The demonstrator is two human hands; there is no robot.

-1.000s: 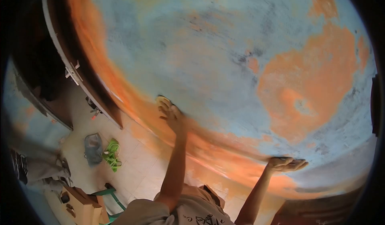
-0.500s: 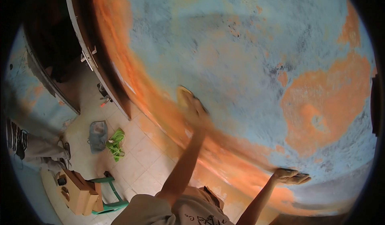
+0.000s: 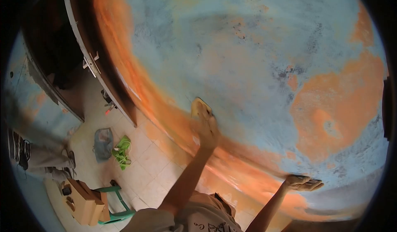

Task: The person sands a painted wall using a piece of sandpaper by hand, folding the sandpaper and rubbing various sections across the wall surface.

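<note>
My left hand (image 3: pixel 206 126) presses a flat yellow pad (image 3: pixel 197 106) against the painted wall (image 3: pixel 231 66), fingers over it. The pad looks like a sanding pad, but my fingers cover most of it. The wall is pale blue with worn orange patches and dark scuffs. Lower right, my right hand (image 3: pixel 304 183) rests on the same wall with its fingers stretched out. A dark strip shows along its upper edge; whether that is shadow or a thin object I cannot tell.
At left stands a door edge with a latch (image 3: pixel 92 64). On the tiled floor lie a grey bag (image 3: pixel 103 144) and a green bag (image 3: pixel 123 151). A cardboard box (image 3: pixel 84 203) sits by a green stool (image 3: pixel 120 199). Another person's legs (image 3: pixel 45 157) show at far left.
My left hand and the yellow pad have moved down and slightly right across the wall. My right hand stays in place on the wall, while the whole view has shifted slightly.
</note>
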